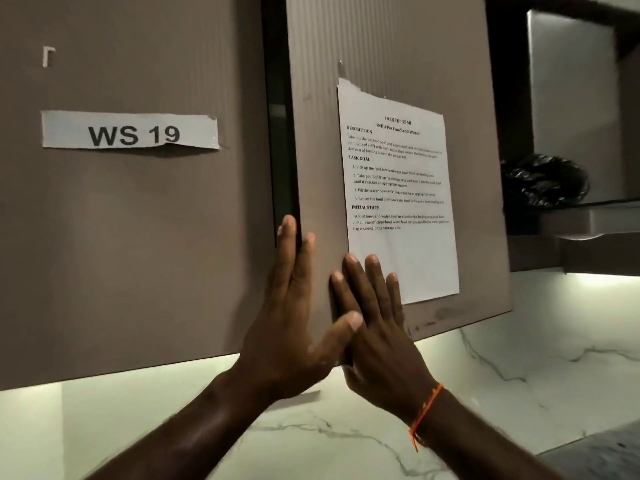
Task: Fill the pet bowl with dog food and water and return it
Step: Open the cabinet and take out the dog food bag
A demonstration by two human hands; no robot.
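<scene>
While no pet bowl or dog food shows in this view, your two hands are up on the wall cabinet. Your left hand point(294, 323) is flat and open, fingers straight, pressed along the free edge of the right cabinet door point(381, 57), fingertips reaching the dark gap point(277, 116) between the doors; it grips nothing. Your right hand point(374, 317) is also open and flat, palm on the door face, fingers spread, tips overlapping the lower left corner of the taped task sheet point(398, 202); nothing held. Your left thumb crosses over the right hand's back. An orange thread band point(424, 408) sits on your right wrist. That door stands slightly ajar, angled out from the left door point(138, 237), which carries a "WS 19" label point(130, 133). To the right, a steel hood point(581, 116) with a crumpled black bag point(545, 180) on its ledge. Below, a white marble backsplash point(346, 427), lit from under the cabinet.
</scene>
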